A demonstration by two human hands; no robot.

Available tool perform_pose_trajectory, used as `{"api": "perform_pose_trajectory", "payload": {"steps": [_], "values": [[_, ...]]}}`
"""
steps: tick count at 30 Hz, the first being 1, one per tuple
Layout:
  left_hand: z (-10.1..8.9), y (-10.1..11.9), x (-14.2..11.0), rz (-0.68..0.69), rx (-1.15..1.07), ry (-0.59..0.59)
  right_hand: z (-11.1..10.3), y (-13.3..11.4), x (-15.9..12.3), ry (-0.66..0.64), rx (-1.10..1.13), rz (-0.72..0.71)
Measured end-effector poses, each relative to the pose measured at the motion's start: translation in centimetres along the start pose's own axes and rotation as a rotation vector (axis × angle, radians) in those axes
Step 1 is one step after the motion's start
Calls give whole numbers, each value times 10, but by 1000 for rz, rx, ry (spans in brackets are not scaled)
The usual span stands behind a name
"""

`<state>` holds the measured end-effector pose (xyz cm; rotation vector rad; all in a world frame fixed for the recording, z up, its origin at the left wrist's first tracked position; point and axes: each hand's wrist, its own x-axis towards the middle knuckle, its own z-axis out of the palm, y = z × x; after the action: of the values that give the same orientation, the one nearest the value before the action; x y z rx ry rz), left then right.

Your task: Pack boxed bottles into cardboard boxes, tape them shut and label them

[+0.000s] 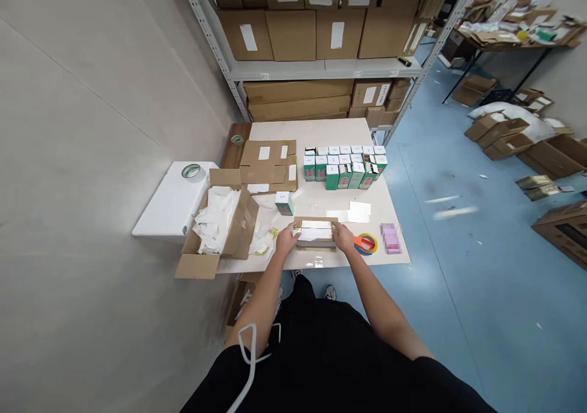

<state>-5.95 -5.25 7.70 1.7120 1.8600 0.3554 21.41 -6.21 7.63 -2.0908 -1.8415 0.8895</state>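
While surveying the tabletop (312,202), note the carton (315,234) at its front edge, held at opposite ends by the left hand (287,240) and right hand (343,237). Judge as light and fairly stiff, perhaps slick on any tape; best taken by both short ends, clear of the white strips (316,224). Cannot see contents or underside, nor tell if resting or lifted. Cannot identify the purple item (391,238), blurred throughout.

- Carton (302,221): one, small, oblong, brown cardboard; white paper on top, divided by a narrow line.
- State: held at both ends.
- Pose: label upward, long side roughly parallel to the white table's (312,130) near edge, just inside it.
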Motion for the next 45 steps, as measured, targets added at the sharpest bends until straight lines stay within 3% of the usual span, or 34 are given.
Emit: {"api": "perform_pose_trajectory", "payload": {"steps": [9,12,19,26,33,45], "values": [[11,-11,-14,-75,83,65,22,0,-5,-62,57,-35],[22,-13,-14,-71,-17,75,30,2,-4,-39,98,-14],[39,-12,-12,-74,-216,43,42,16,8,-121,289,-25],[35,-13,-14,-123,-229,-26,57,25,8,-137,386,-46],[31,-15,-19,-81,-167,-40,52,28,0,-143,393,-90],[26,-17,-44,-137,-205,-35,54,23,-41,-62,295,-28]]}}
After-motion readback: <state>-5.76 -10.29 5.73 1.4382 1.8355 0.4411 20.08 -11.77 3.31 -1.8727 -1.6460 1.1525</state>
